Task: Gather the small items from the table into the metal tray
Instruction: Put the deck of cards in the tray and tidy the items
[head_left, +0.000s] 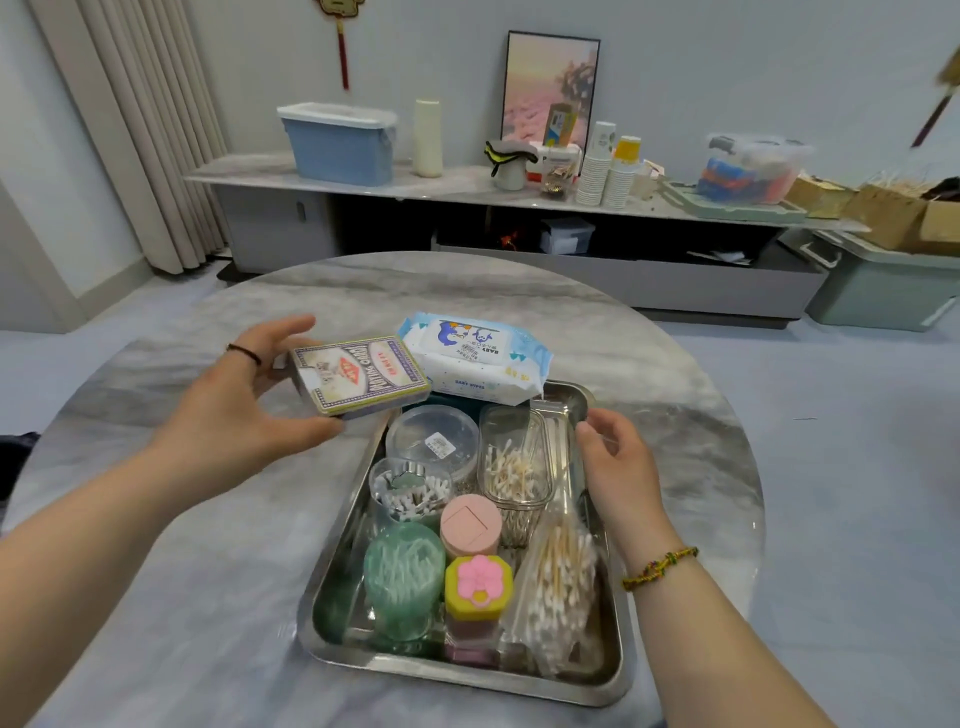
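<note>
The metal tray (615, 670) sits on the round marble table (208, 571), packed with small items: clear tubs of cotton swabs (514, 467), a green swab jar (402, 577), a pink canister (470, 525), a yellow box with a pink flower (478, 584) and a bag of swabs (561, 582). A pack of baby wipes (475, 358) rests on the tray's far end. My left hand (244, 410) holds a box of playing cards (358, 376) above the tray's far left corner. My right hand (618, 467) hovers over the tray's right rim, fingers apart, holding nothing.
Behind the table a long low cabinet (363, 179) carries a blue lidded bin (340, 143), paper cup stacks (605, 166), a framed picture and plastic boxes. A green storage crate (883, 291) stands on the floor at right. Curtains hang at the left.
</note>
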